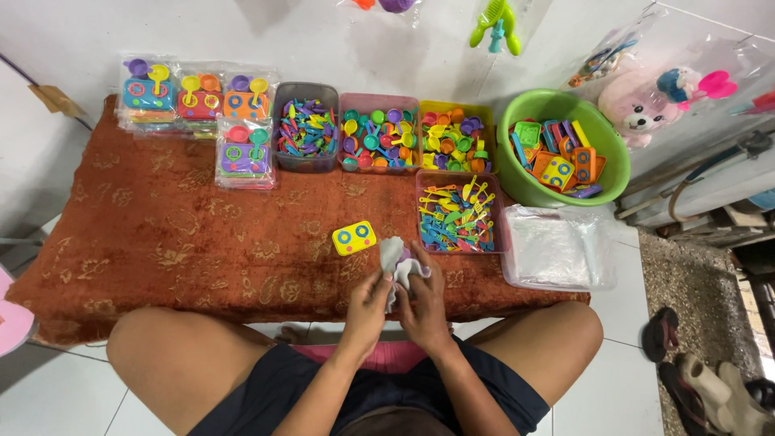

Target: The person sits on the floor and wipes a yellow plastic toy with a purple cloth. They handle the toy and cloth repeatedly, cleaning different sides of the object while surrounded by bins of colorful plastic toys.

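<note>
Clear plastic bag (393, 252) sits pinched between my left hand (369, 300) and right hand (420, 300), fingers clamped on it, at lower centre. A yellow toy stove (353, 237) lies just left on the rust-coloured tabletop (186, 242).

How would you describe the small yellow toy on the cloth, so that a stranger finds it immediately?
Start at the rust-red patterned cloth. Near its front edge, just left of the person's hands, lies a yellow toy stove. It is the only loose toy on the bare cloth; every other toy sits in a tub, bowl or packet.
</note>
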